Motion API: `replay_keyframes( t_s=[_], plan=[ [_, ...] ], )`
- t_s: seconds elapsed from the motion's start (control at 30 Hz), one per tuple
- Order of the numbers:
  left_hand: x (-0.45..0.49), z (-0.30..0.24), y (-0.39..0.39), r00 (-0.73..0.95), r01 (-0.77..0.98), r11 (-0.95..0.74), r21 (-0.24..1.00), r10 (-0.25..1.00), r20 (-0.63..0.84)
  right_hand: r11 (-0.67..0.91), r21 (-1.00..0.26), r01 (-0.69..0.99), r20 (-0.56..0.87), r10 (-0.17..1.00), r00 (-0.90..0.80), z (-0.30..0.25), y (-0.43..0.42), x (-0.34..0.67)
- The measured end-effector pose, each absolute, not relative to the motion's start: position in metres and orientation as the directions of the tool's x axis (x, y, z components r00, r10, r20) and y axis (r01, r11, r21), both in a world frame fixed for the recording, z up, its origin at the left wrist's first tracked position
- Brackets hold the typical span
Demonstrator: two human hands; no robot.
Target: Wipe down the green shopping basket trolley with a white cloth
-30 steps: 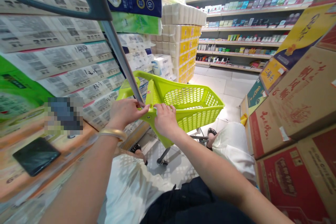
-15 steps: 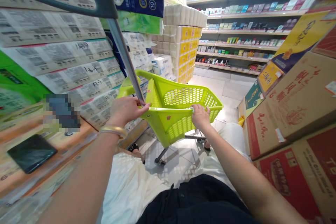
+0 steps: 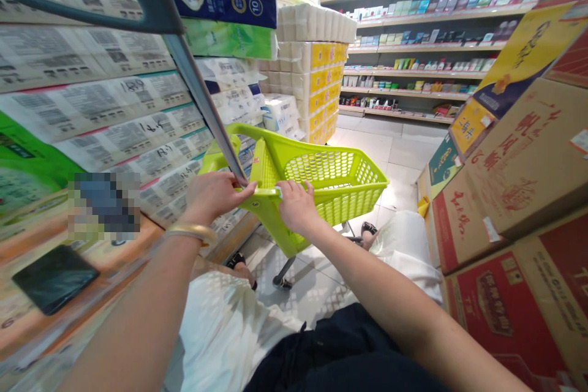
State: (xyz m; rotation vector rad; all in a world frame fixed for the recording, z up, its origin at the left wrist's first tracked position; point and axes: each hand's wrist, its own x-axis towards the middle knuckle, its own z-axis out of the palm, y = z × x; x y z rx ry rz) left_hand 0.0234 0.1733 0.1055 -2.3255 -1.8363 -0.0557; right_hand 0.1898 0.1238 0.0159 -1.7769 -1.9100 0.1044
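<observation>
A lime-green plastic shopping cart (image 3: pixel 337 162) with a perforated basket stands tilted across the view in front of me. My left hand (image 3: pixel 214 193) is closed on the cart's near left corner, at the foot of its grey metal handle pole (image 3: pixel 209 107); a gold bangle circles that wrist. Farther right, my right hand (image 3: pixel 296 205) curls its fingers over the near rim. A small white piece (image 3: pixel 278 192) shows at the edge of these fingers; most of it is hidden, so its kind cannot be made out. The visible basket interior holds nothing.
Stacked tissue packs (image 3: pixel 151 128) line the left, beside a box bearing a dark flat device (image 3: pixel 55 278) and a pixelated phone-like object (image 3: pixel 105 202). Cardboard cartons (image 3: pixel 514 177) wall the right. Stocked shelves (image 3: pixel 413 52) stand behind, across a tiled floor (image 3: pixel 390 153).
My right hand has slid left along the cart's near rim, toward my left hand, with the white piece moving along. My left hand keeps its hold. The view has shifted slightly.
</observation>
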Motion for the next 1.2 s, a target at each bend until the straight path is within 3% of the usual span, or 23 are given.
replay_keyframes(
  t_s=[0.4,0.53,0.63,0.83,0.97,1.07,1.2],
  plan=[
    [0.024,0.108,0.174,0.253,0.962,-0.236,-0.140,0.960,0.122,-0.193,-0.232,0.953,0.279,0.926,0.255,-0.034,0.111,0.323],
    [0.024,0.109,0.174,0.254,0.962,-0.238,-0.134,0.960,0.122,-0.239,-0.252,0.938,0.256,0.918,0.302,-0.031,0.114,0.320],
    [0.024,0.109,0.175,0.257,0.961,-0.240,-0.134,0.959,0.122,-0.199,-0.297,0.934,0.238,0.932,0.274,-0.023,0.119,0.292],
    [0.024,0.108,0.178,0.259,0.960,-0.241,-0.145,0.958,0.121,0.066,-0.389,0.919,0.282,0.958,0.051,0.007,0.129,0.208],
    [0.023,0.107,0.178,0.253,0.963,-0.237,-0.128,0.959,0.128,0.148,-0.408,0.901,0.322,0.947,-0.010,0.017,0.130,0.185],
    [0.022,0.107,0.178,0.244,0.966,-0.228,-0.125,0.961,0.129,0.138,-0.381,0.914,0.326,0.945,-0.007,0.009,0.128,0.200],
    [0.022,0.107,0.178,0.239,0.966,-0.223,-0.128,0.963,0.129,-0.014,-0.323,0.946,0.302,0.946,0.117,-0.013,0.123,0.250]
  ],
)
